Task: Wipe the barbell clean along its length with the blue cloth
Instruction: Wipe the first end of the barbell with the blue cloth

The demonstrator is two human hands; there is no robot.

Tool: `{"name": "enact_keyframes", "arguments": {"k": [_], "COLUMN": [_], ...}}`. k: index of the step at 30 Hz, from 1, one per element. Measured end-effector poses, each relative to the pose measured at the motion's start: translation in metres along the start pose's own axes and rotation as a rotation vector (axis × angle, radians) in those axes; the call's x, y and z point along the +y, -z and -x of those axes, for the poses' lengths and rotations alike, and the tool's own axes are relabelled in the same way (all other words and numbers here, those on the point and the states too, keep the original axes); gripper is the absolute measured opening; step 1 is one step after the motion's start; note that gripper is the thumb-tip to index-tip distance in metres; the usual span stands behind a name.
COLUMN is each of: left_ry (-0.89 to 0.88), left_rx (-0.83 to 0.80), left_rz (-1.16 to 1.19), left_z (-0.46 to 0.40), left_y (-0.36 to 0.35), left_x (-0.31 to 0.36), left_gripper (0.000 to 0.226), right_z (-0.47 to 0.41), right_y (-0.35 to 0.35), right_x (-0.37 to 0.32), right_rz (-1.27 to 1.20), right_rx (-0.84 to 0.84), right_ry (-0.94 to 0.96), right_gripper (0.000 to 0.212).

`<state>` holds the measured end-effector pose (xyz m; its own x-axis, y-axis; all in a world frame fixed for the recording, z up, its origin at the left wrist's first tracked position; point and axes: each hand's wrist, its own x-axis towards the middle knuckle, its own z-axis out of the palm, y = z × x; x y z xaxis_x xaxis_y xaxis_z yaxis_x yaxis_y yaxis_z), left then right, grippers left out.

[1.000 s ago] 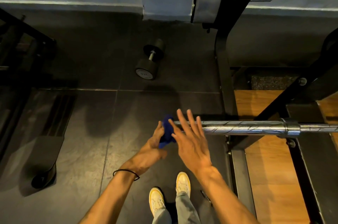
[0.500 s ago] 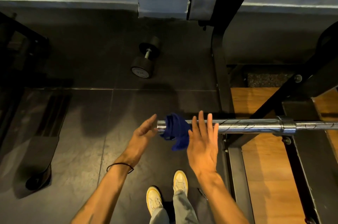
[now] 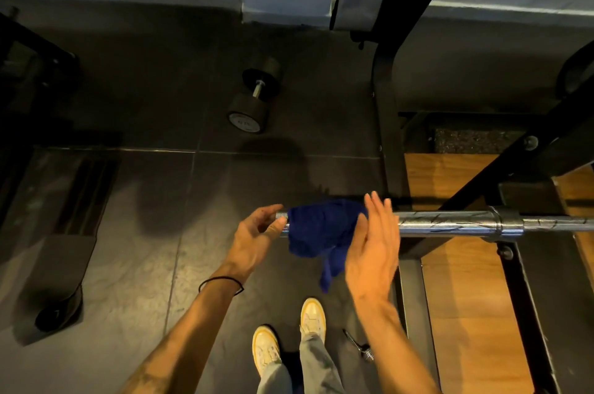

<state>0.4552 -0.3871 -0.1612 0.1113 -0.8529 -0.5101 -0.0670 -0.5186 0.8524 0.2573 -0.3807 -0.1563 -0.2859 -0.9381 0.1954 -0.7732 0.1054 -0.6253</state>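
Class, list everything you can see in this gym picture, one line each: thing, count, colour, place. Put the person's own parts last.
barbell: one, chrome, level across the right half, end at centre
blue cloth: one, dark blue, draped over the barbell's end, a tail hanging down
dumbbell: one, black with metal handle, on the floor above centre
rack frame: one, black, upright at right of centre
weight plate: one, grey, on the rack at top
wooden platform: one, brown, lower right
floor: dark tiles
shoes: two, pale yellow, bottom centre
left hand: one, at the barbell's end
right hand: one, open, fingers straight, beside the cloth
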Motion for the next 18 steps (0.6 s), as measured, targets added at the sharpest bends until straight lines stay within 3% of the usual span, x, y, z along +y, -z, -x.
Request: {"name": "enact_keyframes", "arguments": {"k": [2, 5, 9, 12, 14, 18], "left_ry": [0.050, 0.110, 0.154, 0.172, 0.176, 0.145], "left_rx": [0.016, 0.023, -0.013, 0.001, 0.030, 0.057], "left_rz": [0.037, 0.100, 0.126, 0.180, 0.194, 0.106], "left_z": [-0.004, -0.010, -0.015, -0.017, -0.018, -0.021], "left_y": [-0.001, 0.000, 0.003, 0.001, 0.000, -0.001], "left_x": [0.003, 0.009, 0.012, 0.011, 0.008, 0.005], "left_gripper": [0.027, 0.025, 0.027, 0.018, 0.011, 0.012], "right_z": [0.016, 0.046, 0.025, 0.009, 0.022, 0.050], "right_y": [-0.016, -0.050, -0.039, -0.021, -0.036, -0.055], "right_x": [-0.018, -0.027, -0.001, 0.012, -0.012, -0.033], "right_rz": [-0.042, 0.320, 0.515, 0.561, 0.479, 0.497], "right_rx": [-0.084, -0.235, -0.309, -0.244, -0.211, -0.332], "right_ry": [0.093, 0.472, 0.638, 0.470, 0.310, 0.577], "right_gripper": [0.042, 0.060, 0.075, 0.054, 0.055, 0.062]}}
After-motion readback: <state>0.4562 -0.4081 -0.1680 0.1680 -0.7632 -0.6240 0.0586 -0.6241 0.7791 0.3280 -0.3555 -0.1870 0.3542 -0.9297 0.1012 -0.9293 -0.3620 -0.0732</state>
